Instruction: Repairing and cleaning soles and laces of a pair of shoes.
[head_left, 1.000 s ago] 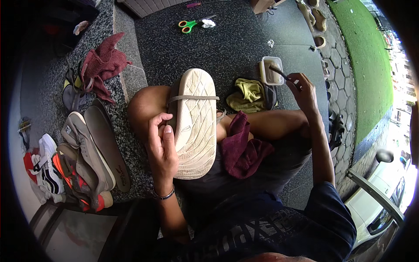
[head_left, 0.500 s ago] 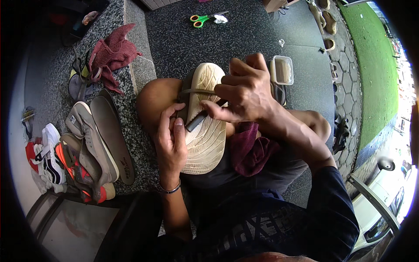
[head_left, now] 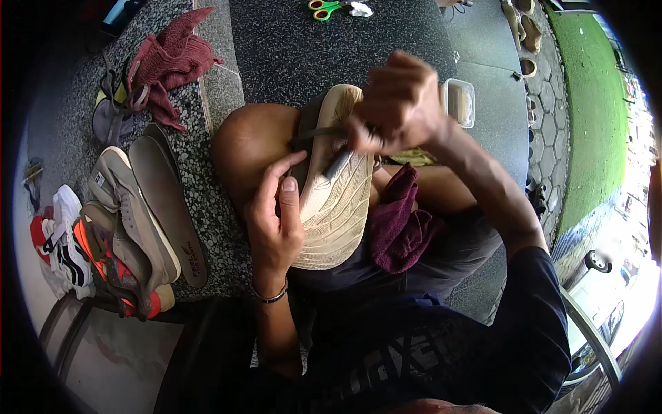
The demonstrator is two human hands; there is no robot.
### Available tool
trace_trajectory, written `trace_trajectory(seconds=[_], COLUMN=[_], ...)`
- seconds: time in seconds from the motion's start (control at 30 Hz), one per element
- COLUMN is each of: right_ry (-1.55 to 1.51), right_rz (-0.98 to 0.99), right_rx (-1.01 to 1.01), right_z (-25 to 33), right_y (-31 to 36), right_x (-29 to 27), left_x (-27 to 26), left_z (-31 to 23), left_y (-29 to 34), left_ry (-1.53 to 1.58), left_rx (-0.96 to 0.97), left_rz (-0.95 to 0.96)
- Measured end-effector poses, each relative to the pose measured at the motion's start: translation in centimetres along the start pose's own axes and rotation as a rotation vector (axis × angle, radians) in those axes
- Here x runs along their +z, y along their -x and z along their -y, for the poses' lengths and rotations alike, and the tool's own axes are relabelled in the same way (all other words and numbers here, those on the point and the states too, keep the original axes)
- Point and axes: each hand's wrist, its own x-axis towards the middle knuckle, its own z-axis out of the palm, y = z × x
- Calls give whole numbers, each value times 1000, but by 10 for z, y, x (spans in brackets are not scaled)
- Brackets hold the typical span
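Note:
A shoe (head_left: pixel 334 238) with a cream patterned sole lies sole-up across my lap. My left hand (head_left: pixel 276 224) grips its left side, thumb raised along the sole's edge and fingers against the dark upper. Above the sole, my right hand (head_left: pixel 401 103) is curled into a fist, slightly blurred by motion. A short dark rod-shaped tool (head_left: pixel 337 165) sticks out below that fist, its lower end at the sole's left edge; its exact kind is hidden. Near my right fingers, a narrow grey strap (head_left: pixel 321 132) crosses the shoe.
A maroon cloth (head_left: pixel 400 234) drapes on my lap. At left lie a loose insole (head_left: pixel 165 207), several shoes (head_left: pixel 127 214) and a reddish cloth (head_left: pixel 176 58). Farther off are green-handled scissors (head_left: pixel 323 10) and a clear plastic box (head_left: pixel 460 103).
My right hand and the tool have moved up and to the right, the tool's end now farther along the sole's edge. My left hand keeps its hold. The whole view has shifted slightly.

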Motion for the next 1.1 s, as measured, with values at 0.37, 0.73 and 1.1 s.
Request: trace_trajectory(seconds=[0.37,0.73,1.1], right_ry=[-39,-95,2], right_rz=[-196,-165,-111], right_rx=[-169,-228,-226], right_z=[-1,-9,-35], right_y=[-8,-17,-23], right_x=[18,22,11], left_x=[0,0,4], left_z=[2,3,6], left_y=[2,-6,-6], left_ry=[-22,-73,27], left_rx=[-19,101,36], left_rz=[21,17,15])
